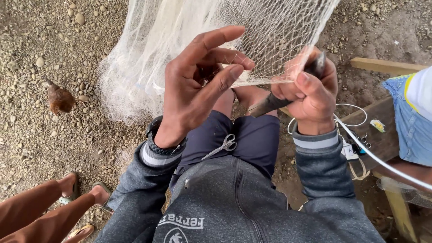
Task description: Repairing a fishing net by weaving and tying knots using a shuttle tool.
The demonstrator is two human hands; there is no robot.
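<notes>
1. Gravelly, pebble-strewn ground point(40, 40) is filling the background; a small brown chick point(59, 100) is standing on it at far left, and another person's sandalled feet point(85, 194) are showing at the lower left.

2. Pale fishing net point(180, 40) is hanging down from the top of the view, bunching on the ground and stretching rightward between both hands.

3. Left hand point(198, 85) is sitting half open, index finger pointing up and right, thumb and middle finger pinching a strand of mesh; it is lying just left of the taut edge.

4. Small scissors point(222, 146) are resting on the dark shorts, below and between the hands, untouched.

5. Right hand point(310, 94) is closing in a fist around a dark netting needle point(270, 104), whose long axis is slanting down-left toward the left hand; net is draping over the knuckles, so this hand is nearer the working edge.

6. White cord point(382, 159) is trailing right across a wooden bench point(382, 117), beside another person in denim shorts point(411, 130).
</notes>
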